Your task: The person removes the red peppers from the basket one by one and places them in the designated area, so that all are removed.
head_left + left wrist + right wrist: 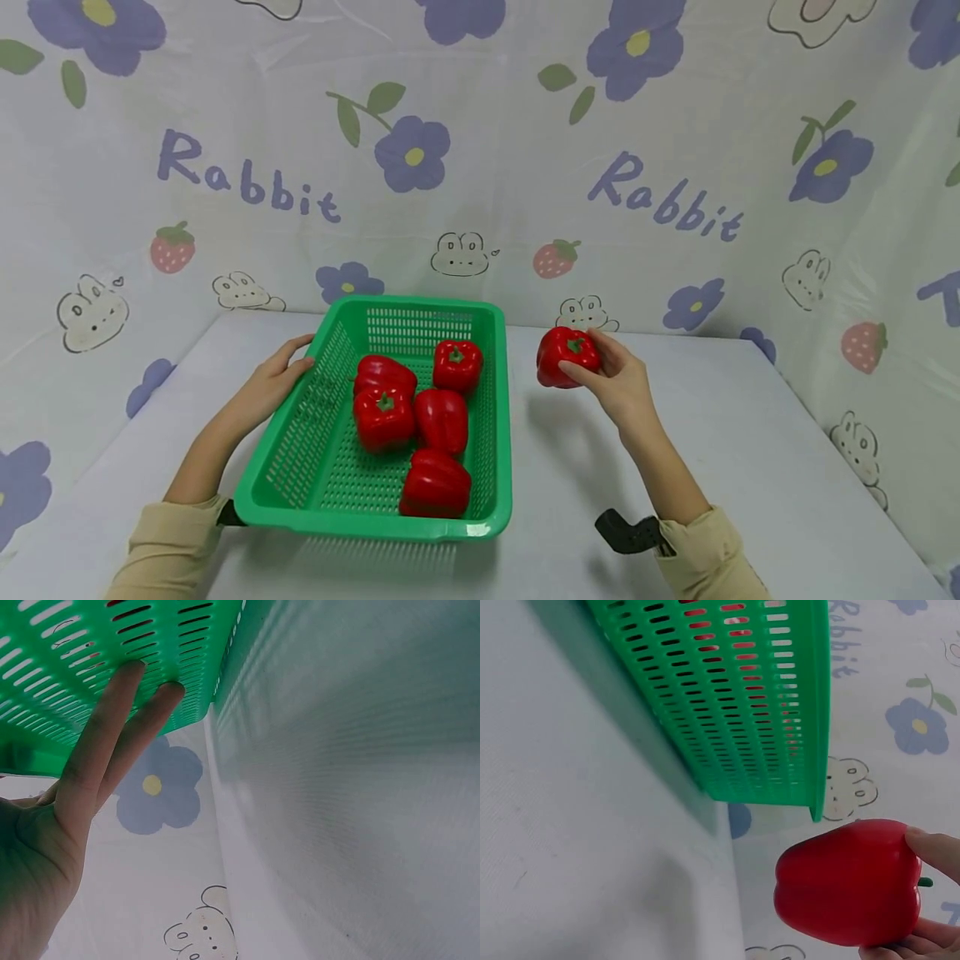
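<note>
In the head view my left hand (pixel 272 385) holds the left rim of a green plastic basket (pixel 498 433). Its thumb lies at the rim, and two straight fingers (pixel 101 742) press the slotted outer wall in the left wrist view. Several red bell peppers (pixel 384 417) with green stems sit inside the basket. To the right of it, my right hand (pixel 621 379) grips another red bell pepper (pixel 558 354) above the table, thumb on the near side. The right wrist view shows this pepper (pixel 847 885) apart from the basket, its stem toward the palm.
A white table (pixel 720 433) carries the basket. Behind it hangs a pale cloth (pixel 510 150) printed with flowers, rabbits and strawberries, which also covers both sides. A black device (pixel 626 532) is strapped to the right wrist, near the beige sleeve (pixel 708 554).
</note>
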{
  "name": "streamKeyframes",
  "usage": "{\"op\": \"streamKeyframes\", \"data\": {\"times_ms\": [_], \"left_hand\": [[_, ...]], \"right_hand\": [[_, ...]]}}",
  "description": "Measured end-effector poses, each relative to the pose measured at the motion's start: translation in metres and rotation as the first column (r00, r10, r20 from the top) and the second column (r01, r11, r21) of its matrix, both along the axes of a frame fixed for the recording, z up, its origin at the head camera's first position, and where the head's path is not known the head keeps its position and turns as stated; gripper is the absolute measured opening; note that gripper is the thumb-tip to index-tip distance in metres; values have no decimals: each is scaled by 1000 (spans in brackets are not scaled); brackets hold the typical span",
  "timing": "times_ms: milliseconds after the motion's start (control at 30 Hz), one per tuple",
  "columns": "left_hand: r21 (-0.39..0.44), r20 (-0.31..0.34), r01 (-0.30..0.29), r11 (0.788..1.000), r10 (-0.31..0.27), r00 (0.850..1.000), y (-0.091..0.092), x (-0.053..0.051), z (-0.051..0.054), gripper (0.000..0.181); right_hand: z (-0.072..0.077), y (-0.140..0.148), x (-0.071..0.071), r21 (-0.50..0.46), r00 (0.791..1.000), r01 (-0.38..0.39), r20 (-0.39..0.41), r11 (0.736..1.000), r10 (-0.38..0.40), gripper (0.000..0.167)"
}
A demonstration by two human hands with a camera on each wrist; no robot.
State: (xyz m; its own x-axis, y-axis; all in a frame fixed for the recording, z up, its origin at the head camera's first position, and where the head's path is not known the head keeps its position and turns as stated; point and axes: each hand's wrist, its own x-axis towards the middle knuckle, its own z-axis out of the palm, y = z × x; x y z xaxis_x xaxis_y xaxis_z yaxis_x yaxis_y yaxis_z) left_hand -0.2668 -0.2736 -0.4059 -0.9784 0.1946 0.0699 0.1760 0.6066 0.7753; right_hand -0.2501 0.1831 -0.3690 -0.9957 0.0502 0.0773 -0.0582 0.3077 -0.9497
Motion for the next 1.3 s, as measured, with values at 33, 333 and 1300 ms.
{"op": "streamKeyframes", "data": {"times_ms": [33,333,1300], "left_hand": [[-4,1,-2,1000,2,1000,0,0,0,61],[-9,0,-7,1000,7,1000,2,1,4,60],[14,-2,5,1000,-5,1000,0,2,2,59]], "right_hand": [[-2,1,0,3,1000,4,5,1000,-5,75],[-17,9,-6,18,999,31,34,999,-31,75],[-45,15,-14,73,998,31,59,997,-35,76]]}}
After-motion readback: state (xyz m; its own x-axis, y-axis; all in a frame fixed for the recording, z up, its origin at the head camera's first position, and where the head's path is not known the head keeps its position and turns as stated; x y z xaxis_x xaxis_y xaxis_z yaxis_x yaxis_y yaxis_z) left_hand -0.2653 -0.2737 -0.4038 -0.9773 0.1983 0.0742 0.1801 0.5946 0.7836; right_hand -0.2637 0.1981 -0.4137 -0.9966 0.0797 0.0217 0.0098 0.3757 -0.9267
